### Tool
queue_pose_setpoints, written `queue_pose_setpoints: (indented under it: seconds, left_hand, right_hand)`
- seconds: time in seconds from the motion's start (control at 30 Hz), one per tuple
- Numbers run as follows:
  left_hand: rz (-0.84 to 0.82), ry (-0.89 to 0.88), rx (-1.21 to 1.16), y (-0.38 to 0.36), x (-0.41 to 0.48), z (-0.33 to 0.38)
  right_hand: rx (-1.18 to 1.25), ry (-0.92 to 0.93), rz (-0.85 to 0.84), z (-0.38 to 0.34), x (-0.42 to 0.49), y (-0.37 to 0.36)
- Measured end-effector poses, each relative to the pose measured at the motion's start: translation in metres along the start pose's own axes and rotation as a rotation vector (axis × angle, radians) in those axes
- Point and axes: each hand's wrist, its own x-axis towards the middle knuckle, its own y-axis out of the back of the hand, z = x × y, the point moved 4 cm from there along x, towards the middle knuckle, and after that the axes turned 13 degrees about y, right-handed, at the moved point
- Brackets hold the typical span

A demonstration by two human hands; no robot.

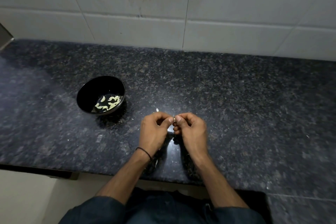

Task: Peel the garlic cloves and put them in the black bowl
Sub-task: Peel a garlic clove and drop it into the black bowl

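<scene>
I see left hand [154, 130] and right hand [191, 129] pinching one small pale garlic clove [174, 119] between them: peeling step. Next, once bare, it should go forward-left into the glossy round black bowl [101, 85].

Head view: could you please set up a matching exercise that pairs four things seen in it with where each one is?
Things:
1. black bowl
2. peeled cloves
3. garlic clove
4. black band

Places:
A. round the left wrist
B. pinched between the left hand and the right hand
C. standing on the counter, to the left of both hands
D. lying in the bottom of the bowl

Pairs: 1-C, 2-D, 3-B, 4-A
</scene>
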Motion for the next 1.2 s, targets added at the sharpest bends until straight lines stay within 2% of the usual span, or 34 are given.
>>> queue_pose_setpoints:
  seconds: [0.2, 0.4, 0.5, 0.57, 0.67, 0.8, 0.9, 1.2]
  left_hand:
    - [0.029, 0.029, -0.007, -0.002, -0.001, 0.0]
    - [0.046, 0.004, -0.055, -0.005, -0.008, 0.005]
    - [0.024, -0.002, -0.088, -0.005, -0.009, 0.004]
    - [0.005, 0.03, -0.128, -0.006, -0.007, 0.001]
    - [-0.058, 0.076, -0.204, -0.007, -0.003, -0.004]
    - [-0.102, 0.083, -0.251, -0.006, -0.006, -0.004]
    - [-0.106, 0.1, -0.271, -0.005, -0.005, -0.006]
    - [-0.08, 0.178, -0.351, -0.001, -0.004, -0.016]
  right_hand:
    - [-0.061, -0.059, 0.063, -0.004, 0.002, 0.0]
    - [0.29, -0.307, 0.215, 0.006, 0.007, -0.012]
    - [0.451, -0.395, 0.198, 0.004, 0.007, -0.014]
    - [0.465, -0.38, 0.167, 0.005, 0.005, -0.013]
    - [0.34, -0.246, 0.133, 0.006, 0.002, -0.011]
    - [0.01, -0.052, 0.092, 0.008, 0.002, -0.007]
    - [-0.144, 0.016, 0.055, 0.006, 0.0, -0.005]
    - [-0.227, 0.068, 0.004, 0.015, -0.002, -0.001]
